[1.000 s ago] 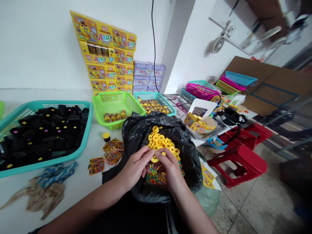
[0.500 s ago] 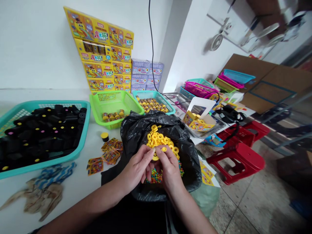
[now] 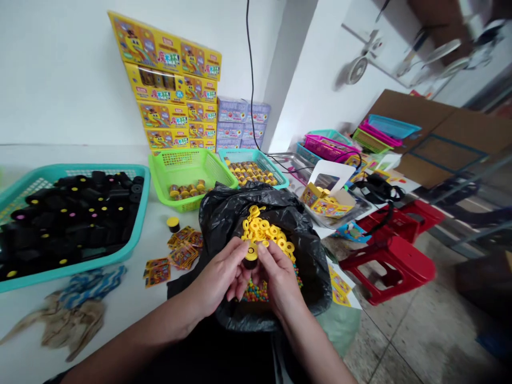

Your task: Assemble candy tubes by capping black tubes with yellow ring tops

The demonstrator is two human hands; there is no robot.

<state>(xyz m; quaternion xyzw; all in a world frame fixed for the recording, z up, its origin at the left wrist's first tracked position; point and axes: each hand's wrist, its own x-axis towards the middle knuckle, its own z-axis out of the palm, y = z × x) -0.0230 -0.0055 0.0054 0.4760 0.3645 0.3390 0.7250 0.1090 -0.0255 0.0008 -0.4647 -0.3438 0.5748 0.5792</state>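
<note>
A small black cup with a yellow ring lid (image 3: 251,252) is upright between my hands, above a container lined with a black plastic bag (image 3: 218,208). My left hand (image 3: 219,274) is closed on the cup's left side, thumb near the lid. My right hand (image 3: 279,271) is closed at its right side, with a small yellow cap (image 3: 264,244) pinched by thumb and finger. Just beyond lie loose yellow rings (image 3: 260,228). Below my fingers, colourful beads (image 3: 256,292) show in part.
A teal basket (image 3: 140,213) of black cups stands left, by crumpled cloths (image 3: 76,320). Printed cards (image 3: 184,248) and another yellow-lidded cup (image 3: 173,224) lie nearer. Behind are a green basket (image 3: 216,173), a blue basket (image 3: 280,178) and stacked yellow boxes (image 3: 166,109). A red stool (image 3: 390,266) stands right.
The cup between my hands has tipped more upright and shifted slightly left, so its black side now shows below the lid. The small yellow cap has moved slightly left with my right fingers.
</note>
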